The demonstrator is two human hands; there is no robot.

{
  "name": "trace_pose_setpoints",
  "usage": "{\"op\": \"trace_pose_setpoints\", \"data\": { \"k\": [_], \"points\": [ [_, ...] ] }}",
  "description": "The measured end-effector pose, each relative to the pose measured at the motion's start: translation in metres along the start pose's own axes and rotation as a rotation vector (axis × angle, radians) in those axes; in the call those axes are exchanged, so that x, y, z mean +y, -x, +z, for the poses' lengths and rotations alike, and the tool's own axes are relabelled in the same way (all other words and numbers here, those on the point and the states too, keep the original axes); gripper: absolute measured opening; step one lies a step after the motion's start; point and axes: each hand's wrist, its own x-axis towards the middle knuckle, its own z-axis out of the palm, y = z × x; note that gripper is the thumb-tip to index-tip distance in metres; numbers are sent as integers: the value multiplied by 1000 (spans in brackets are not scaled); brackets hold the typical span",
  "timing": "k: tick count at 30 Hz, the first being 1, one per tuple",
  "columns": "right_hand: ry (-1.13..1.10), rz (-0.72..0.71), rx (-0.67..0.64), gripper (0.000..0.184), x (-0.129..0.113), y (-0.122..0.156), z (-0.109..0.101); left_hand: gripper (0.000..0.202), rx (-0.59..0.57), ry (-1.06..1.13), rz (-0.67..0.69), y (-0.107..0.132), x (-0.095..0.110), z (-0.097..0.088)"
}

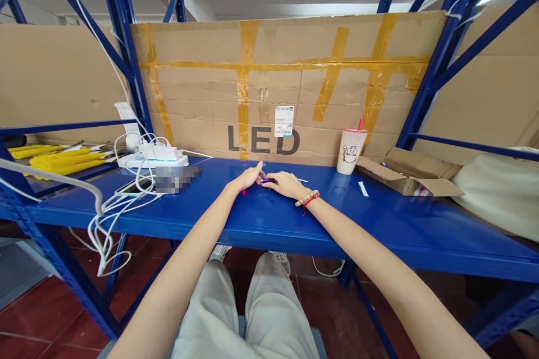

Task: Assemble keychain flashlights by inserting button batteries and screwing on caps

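My right hand (287, 184) is closed around a slim purple pen (268, 180), which lies nearly level just above the blue shelf top and points left. My left hand (249, 177) is beside the pen's left end, thumb raised and apart from the fingers. Its fingers curve toward the pen and are partly hidden, and I cannot tell whether they touch it. A small red light spot (243, 192) shows on the shelf below my left hand. Just right of my right hand lies a small white strip (302, 180), partly covered by the hand.
A paper cup (350, 152) with a red straw and an open cardboard box (400, 174) stand at right, near a white paper strip (363, 189). At left are a power strip (155, 158), tangled white cables (110, 216) and yellow-handled tools (69, 160). Taped cardboard (202, 95) closes the back.
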Motion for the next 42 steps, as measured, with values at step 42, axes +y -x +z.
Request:
{"op": "trace_pose_setpoints", "data": {
  "k": [42],
  "points": [
    [26,77,17,34,5,-2,5,68,0,51,-5,0,2,2]
  ]
}}
